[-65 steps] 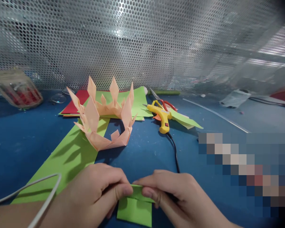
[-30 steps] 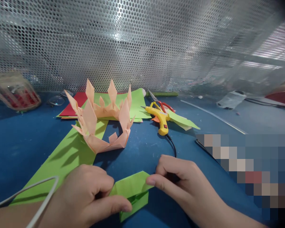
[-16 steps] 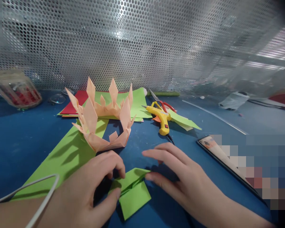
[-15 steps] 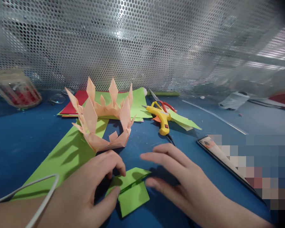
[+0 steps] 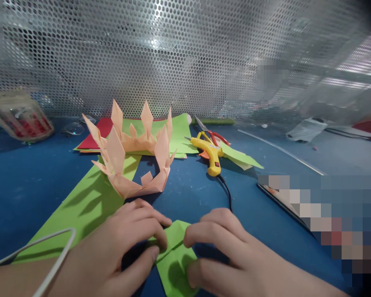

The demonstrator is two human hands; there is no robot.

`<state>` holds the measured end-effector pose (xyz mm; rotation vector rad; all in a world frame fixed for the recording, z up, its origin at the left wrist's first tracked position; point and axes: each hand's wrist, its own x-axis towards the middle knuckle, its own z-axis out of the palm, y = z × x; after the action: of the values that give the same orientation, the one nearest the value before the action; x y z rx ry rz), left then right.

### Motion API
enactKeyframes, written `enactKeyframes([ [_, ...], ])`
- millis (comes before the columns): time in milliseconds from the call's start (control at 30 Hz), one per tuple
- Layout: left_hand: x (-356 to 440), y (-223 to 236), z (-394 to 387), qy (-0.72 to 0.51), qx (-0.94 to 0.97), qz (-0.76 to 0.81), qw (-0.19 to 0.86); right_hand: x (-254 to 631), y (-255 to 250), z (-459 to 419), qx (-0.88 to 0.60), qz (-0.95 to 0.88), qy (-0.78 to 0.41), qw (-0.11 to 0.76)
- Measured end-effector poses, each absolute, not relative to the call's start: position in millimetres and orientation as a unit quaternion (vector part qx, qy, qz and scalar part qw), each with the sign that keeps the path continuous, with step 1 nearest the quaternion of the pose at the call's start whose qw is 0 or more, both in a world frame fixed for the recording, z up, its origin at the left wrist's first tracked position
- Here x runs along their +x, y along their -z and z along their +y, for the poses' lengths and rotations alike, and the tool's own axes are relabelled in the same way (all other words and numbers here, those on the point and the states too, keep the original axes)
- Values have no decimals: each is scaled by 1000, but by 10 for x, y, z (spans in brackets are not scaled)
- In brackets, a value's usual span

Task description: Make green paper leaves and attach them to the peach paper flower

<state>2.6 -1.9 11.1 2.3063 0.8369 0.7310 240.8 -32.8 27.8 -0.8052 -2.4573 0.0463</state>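
Note:
A small folded green paper (image 5: pixel 176 262) lies on the blue table in front of me, with a crease running across it. My left hand (image 5: pixel 126 239) pinches its left edge between thumb and fingers. From the other side, my right hand (image 5: pixel 225 251) holds the right edge, its fingers bent and the thumb lower down on the paper. Just beyond my left hand stands a peach paper crown (image 5: pixel 136 192) with pointed, folded tips.
A long green sheet (image 5: pixel 64 218) lies left, under the crown's edge. Farther back are stacked red and green sheets (image 5: pixel 182 140), scissors (image 5: pixel 216 136) and a yellow glue gun (image 5: pixel 214 161) with a black cord. A jar (image 5: pixel 31 119) stands left; a phone (image 5: pixel 284 210) lies right.
My right hand has moved down and left onto the green paper. A lower flap of the paper now reaches nearer to me. My left fingers have come closer over its left side.

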Motion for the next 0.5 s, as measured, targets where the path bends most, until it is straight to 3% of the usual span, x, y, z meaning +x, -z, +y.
enactKeyframes([
  [167, 28, -130, -18, -290, 869, 301, 265, 2487, -385, -244, -319, -903, 74, 280],
  [300, 15, -87, -7, -305, 906, 227, 186, 2572, -387, -211, -324, -901, 108, 267],
  [500, 50, 2, 46, -301, 945, 130, 23, 2573, -376, -248, -412, -885, -27, 214],
])
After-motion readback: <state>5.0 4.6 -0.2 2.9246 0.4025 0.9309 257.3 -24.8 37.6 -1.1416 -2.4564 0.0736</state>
